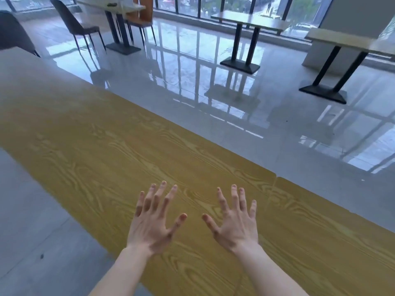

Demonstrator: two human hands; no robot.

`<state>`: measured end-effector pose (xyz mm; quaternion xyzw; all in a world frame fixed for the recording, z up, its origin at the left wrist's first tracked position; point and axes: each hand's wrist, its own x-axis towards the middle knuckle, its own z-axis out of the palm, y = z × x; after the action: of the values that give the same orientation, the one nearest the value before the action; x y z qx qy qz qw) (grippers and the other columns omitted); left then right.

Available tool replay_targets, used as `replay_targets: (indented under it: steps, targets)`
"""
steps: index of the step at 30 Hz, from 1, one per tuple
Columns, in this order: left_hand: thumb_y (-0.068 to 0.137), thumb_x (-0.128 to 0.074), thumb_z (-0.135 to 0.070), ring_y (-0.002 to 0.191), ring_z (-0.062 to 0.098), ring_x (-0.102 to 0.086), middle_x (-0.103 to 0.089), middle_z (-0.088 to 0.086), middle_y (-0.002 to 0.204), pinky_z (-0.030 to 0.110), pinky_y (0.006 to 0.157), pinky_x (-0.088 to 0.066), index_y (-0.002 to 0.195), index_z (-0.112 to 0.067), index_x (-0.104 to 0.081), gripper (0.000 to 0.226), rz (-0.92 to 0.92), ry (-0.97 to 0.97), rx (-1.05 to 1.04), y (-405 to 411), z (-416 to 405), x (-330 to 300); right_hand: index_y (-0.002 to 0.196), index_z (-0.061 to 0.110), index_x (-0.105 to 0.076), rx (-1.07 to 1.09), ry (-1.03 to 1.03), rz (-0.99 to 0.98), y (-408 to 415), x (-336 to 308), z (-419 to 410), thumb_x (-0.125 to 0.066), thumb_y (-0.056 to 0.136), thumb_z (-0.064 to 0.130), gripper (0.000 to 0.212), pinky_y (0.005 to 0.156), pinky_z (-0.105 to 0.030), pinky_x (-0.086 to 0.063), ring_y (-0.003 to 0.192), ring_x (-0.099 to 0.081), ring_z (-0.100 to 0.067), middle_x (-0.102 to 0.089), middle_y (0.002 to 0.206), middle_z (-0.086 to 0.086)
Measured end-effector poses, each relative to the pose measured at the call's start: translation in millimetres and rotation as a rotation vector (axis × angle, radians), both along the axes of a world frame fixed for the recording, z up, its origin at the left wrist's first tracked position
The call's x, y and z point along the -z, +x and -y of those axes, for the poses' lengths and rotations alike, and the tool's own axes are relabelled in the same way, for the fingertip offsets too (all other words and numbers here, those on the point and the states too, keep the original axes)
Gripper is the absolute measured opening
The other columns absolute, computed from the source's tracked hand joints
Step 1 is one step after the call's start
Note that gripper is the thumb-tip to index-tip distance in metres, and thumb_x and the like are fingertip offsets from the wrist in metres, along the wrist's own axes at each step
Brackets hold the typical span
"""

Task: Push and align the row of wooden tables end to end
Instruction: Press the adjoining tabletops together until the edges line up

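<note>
Over the near end of the long wooden table [102,146] your two hands are out in front of you, palms down. Your left hand [152,223] has its fingers fanned wide and grips nothing; your right hand [234,221] is spread just the same beside it, thumbs pointing toward each other with a gap between. Whether the palms actually press on the wood I can't tell. Just right of your right hand runs the seam [275,178] where this top meets the next table [320,227], the two ends touching with a small notch at the far edge. Well apart across the glossy floor [192,71] stand other tables on black pedestal bases [240,65] and a grey chair [74,24].
</note>
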<state>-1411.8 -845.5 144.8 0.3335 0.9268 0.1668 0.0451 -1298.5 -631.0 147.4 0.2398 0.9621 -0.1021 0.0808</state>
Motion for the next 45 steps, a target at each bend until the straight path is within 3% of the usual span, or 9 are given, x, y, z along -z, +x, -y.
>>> replay_targets:
  steps: [5,11,20,26,30,35,41,45]
  targets:
    - [0.091,-0.017,-0.086,0.157,0.012,0.018,0.007,-0.014,0.172,0.046,0.126,0.011,0.161,-0.047,-0.001,0.082,-0.048,0.050,-0.087,-65.9,143.9,-40.2,0.158,0.042,0.017,-0.085,0.016,-0.050,-88.9,-37.7,129.7,-0.011,0.086,0.089,0.091,0.122,-0.061,0.010,0.153,0.026,-0.028,0.023,0.169,-0.008]
    - [0.088,-0.007,-0.088,0.156,0.011,0.019,0.008,-0.016,0.171,0.044,0.126,0.011,0.160,-0.050,0.002,0.082,-0.103,0.038,-0.235,-153.5,291.8,-79.7,0.158,0.044,0.016,-0.224,-0.006,-0.122,-205.1,-77.0,269.1,-0.014,0.087,0.090,0.090,0.121,-0.060,0.015,0.153,0.026,-0.028,0.025,0.168,-0.008]
    - [0.088,-0.004,-0.088,0.154,0.008,0.023,0.015,-0.017,0.169,0.041,0.125,0.016,0.155,-0.055,0.011,0.077,-0.151,0.010,-0.321,-333.6,432.2,-92.0,0.158,0.044,0.016,-0.328,-0.030,-0.158,-412.4,-70.6,417.5,-0.015,0.087,0.089,0.090,0.121,-0.059,0.014,0.153,0.026,-0.028,0.025,0.168,-0.008]
    - [0.084,0.004,-0.090,0.156,0.010,0.021,0.012,-0.016,0.171,0.041,0.125,0.017,0.158,-0.051,0.004,0.084,-0.124,-0.065,-0.354,-467.0,518.9,-98.1,0.160,0.040,0.012,-0.333,-0.076,-0.129,-548.6,-67.9,493.9,-0.019,0.089,0.086,0.090,0.122,-0.058,0.011,0.154,0.023,-0.030,0.021,0.170,-0.010]
    - [0.089,-0.004,-0.087,0.156,0.009,0.012,-0.002,-0.013,0.172,0.040,0.126,0.015,0.161,-0.046,-0.008,0.083,-0.129,-0.069,-0.339,-550.2,571.9,-97.5,0.161,0.040,0.009,-0.315,-0.087,-0.140,-620.9,-67.8,533.3,-0.018,0.088,0.086,0.091,0.123,-0.059,0.011,0.155,0.021,-0.030,0.016,0.171,-0.009]
    - [0.089,-0.008,-0.087,0.156,0.007,0.012,-0.002,-0.013,0.172,0.040,0.126,0.014,0.161,-0.046,-0.009,0.083,-0.100,-0.060,-0.272,-649.8,633.9,-80.2,0.161,0.039,0.010,-0.261,-0.067,-0.123,-698.4,-51.1,590.9,-0.014,0.086,0.088,0.093,0.123,-0.059,0.010,0.154,0.022,-0.030,0.018,0.170,-0.010]
    - [0.092,-0.016,-0.084,0.157,0.008,0.014,0.000,-0.015,0.172,0.036,0.125,0.017,0.161,-0.047,-0.007,0.078,-0.084,-0.026,-0.059,-762.9,707.4,-51.2,0.161,0.038,0.010,-0.085,-0.034,-0.098,-761.7,-27.4,680.0,-0.021,0.089,0.085,0.091,0.124,-0.057,0.010,0.155,0.021,-0.030,0.017,0.170,-0.010]
    - [0.094,-0.023,-0.081,0.157,0.009,0.014,-0.001,-0.014,0.172,0.041,0.127,0.011,0.161,-0.046,-0.007,0.077,-0.066,-0.025,0.117,-834.5,731.1,-34.7,0.160,0.038,0.015,0.032,-0.036,-0.075,-790.2,-16.4,731.7,-0.020,0.089,0.084,0.091,0.123,-0.057,0.012,0.154,0.024,-0.029,0.020,0.170,-0.010]
